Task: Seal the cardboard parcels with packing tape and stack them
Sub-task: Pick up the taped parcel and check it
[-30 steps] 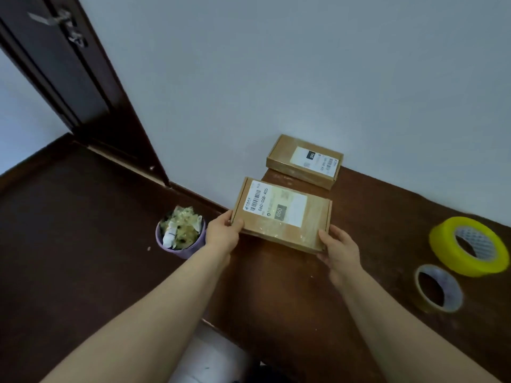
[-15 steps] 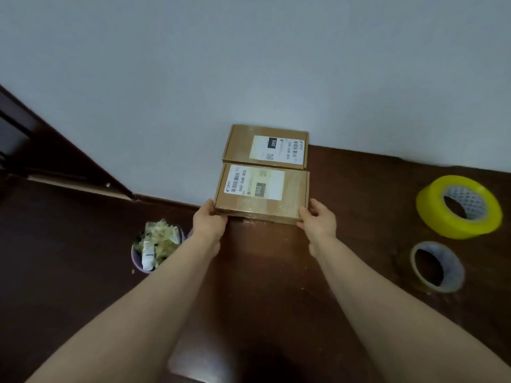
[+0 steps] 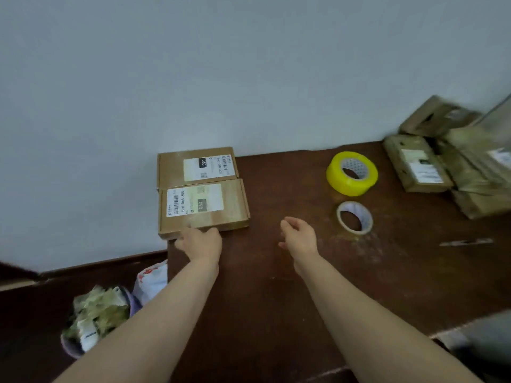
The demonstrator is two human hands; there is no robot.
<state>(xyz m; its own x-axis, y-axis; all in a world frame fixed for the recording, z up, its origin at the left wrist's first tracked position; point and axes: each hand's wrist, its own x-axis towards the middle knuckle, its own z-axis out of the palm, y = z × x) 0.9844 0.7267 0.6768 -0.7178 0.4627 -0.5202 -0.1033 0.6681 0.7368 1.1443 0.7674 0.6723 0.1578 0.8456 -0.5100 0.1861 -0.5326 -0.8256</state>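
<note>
My left fingers [image 3: 204, 234] press near parcel [image 3: 203, 207], ungripped; right fingers [image 3: 293, 224] loose, empty. Best: push gently, flush with far parcel [image 3: 197, 167] beyond.

A pale grey wall [image 3: 249, 64] fills the far side, evenly lit; a dark brown table [image 3: 276, 299] stands against it. Dark floor [image 3: 27, 313] lies left, perhaps wood.

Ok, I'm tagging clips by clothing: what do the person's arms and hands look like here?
Both forearms are bare to the frame edge, no sleeve in view. The left hand and the right hand wear no gloves. No watch or bracelet shows at either wrist, and no ring on the fingers that are visible, though the picture is slightly blurred.
</note>
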